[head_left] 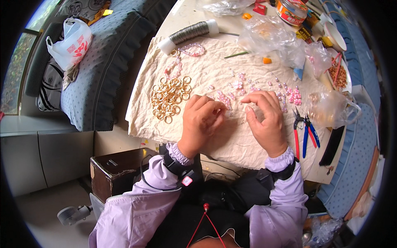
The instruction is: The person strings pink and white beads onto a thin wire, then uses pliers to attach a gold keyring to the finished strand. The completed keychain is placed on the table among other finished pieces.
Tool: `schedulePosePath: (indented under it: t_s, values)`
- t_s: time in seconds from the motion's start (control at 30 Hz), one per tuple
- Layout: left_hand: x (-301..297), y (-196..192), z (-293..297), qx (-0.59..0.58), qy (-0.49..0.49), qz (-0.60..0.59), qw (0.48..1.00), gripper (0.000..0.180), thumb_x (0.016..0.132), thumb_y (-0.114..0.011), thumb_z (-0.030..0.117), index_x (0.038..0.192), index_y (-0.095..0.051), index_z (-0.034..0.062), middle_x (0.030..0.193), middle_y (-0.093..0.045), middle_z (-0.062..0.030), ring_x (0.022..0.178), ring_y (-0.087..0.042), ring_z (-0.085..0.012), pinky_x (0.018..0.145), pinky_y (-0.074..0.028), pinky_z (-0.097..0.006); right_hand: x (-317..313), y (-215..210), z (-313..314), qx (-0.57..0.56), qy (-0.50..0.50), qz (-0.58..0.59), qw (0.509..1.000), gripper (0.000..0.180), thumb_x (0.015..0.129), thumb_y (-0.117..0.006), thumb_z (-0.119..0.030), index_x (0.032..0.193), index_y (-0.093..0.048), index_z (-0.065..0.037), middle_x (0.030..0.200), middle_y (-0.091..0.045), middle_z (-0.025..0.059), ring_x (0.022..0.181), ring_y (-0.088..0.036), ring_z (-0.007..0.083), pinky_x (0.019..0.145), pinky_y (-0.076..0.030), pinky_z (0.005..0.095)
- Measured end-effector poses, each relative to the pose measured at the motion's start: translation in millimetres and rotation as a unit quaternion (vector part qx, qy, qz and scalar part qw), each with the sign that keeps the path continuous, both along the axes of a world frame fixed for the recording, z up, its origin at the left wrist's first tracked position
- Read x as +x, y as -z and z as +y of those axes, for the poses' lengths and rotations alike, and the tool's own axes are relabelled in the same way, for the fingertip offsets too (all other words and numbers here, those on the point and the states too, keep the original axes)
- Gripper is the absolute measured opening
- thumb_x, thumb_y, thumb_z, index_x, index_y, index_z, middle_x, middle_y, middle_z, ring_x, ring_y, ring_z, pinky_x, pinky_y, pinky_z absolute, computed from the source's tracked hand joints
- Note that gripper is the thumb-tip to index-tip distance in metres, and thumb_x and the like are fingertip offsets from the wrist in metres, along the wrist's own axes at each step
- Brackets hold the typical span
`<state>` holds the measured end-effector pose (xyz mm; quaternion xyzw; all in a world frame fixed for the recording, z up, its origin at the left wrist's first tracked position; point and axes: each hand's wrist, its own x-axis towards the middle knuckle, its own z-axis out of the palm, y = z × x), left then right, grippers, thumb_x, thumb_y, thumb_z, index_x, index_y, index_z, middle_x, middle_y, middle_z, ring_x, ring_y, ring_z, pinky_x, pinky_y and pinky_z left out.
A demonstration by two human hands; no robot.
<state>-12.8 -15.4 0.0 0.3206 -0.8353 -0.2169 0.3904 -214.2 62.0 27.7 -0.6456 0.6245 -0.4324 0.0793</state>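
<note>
My left hand [202, 120] is closed, thumb and forefinger pinched at its right side. What it pinches is too fine to make out. Across from it, my right hand [266, 120] has thumb and forefinger apart, hovering by small loose beads. Pink beads [223, 99] lie just beyond my left fingertips, and more pink beads [294, 96] are heaped past my right hand. Left of my left hand lies a pile of gold-coloured rings [170, 96]. Behind it, two pink beaded loops include a bracelet-like strand [192, 50]. Everything rests on a crumpled cream cloth [144, 95].
A spool of grey wire [189, 32] lies at the back left. Red-handled and blue-handled pliers [306, 132] sit at right, near a black strip [332, 145]. Clear plastic bags [269, 39], a tin [291, 11] and a bowl [339, 76] crowd the far right.
</note>
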Motion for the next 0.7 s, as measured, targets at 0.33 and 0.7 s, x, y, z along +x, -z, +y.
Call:
schedulePosePath:
  t_s: [0.33,0.7]
  values:
    - [-0.8,-3.3,3.6,0.012,0.004,-0.009,1.0,0.025,0.079,-0.084,0.005,0.102,-0.08,0.0146,0.084,-0.067,-0.0017,0.079,-0.057,-0.0253,0.075,-0.046,-0.039,-3.3,0.6,3.4,0.059,-0.034,-0.06,0.996,0.013,0.09,-0.08,-0.005,0.098,-0.069,-0.005,0.094,-0.07,0.0079,0.092,-0.066,0.0305,0.083,-0.053,0.0417]
    - [-11.0,0.3,4.5,-0.008,0.004,-0.065,0.998,0.028,0.083,-0.082,0.009,0.111,-0.083,0.0152,0.085,-0.067,-0.0033,0.081,-0.059,-0.026,0.074,-0.046,-0.04,-12.7,1.8,4.2,0.051,0.033,0.047,0.997,0.015,0.087,-0.075,-0.001,0.096,-0.064,-0.005,0.089,-0.065,0.0095,0.086,-0.063,0.0306,0.078,-0.053,0.043]
